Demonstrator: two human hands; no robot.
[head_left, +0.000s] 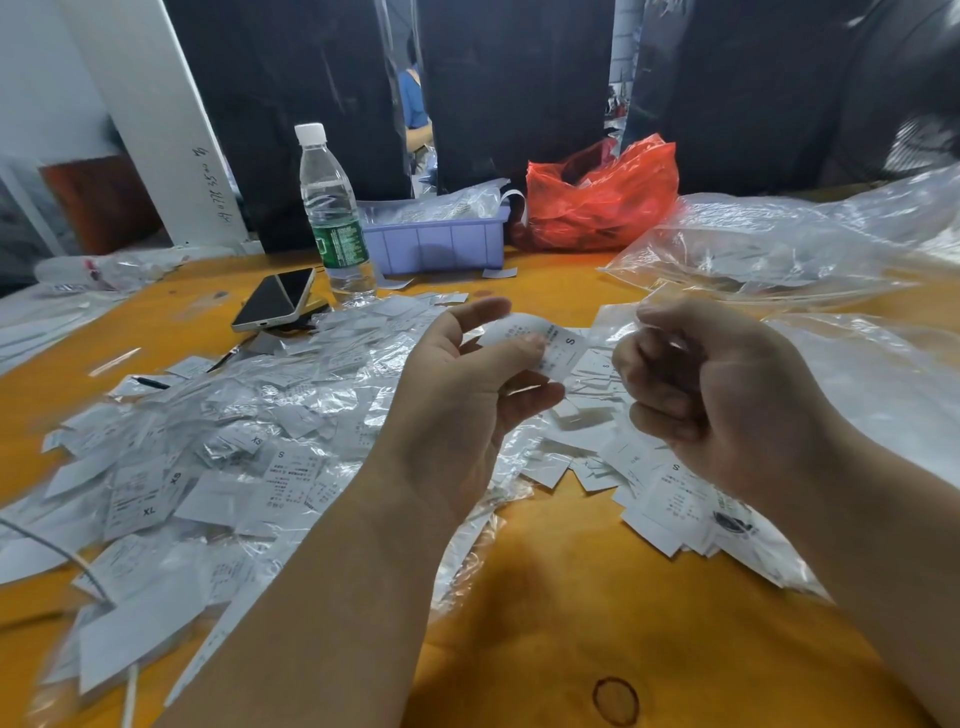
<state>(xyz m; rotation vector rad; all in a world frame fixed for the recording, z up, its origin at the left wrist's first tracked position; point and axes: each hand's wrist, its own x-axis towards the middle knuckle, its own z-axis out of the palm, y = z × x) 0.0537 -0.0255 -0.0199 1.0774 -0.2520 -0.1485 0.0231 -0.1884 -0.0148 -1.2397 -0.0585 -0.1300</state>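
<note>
Bare orange table (571, 597) lay closest, w/ 2 forearms reaching over it. Far left, a heap of size labels (208, 467) sat mixed w/ crinkled clear film. Behind it a dark phone (275, 306) lay just beside an upright water bottle (335, 218); a purple tray (436, 244) stood right of that. Left hand (467, 384) was raised above the table at centre, thumb & fingers pinching 1 curled label (550, 345) marked S. Red bag (602, 197) slumped at the back. Right hand (717, 395) hovered near the label, not touching it, fingers curled toward the palm; couldn't tell if they held anything. Loose labels (654, 499) lay beneath it, clear bags (779, 249) beyond.
</note>
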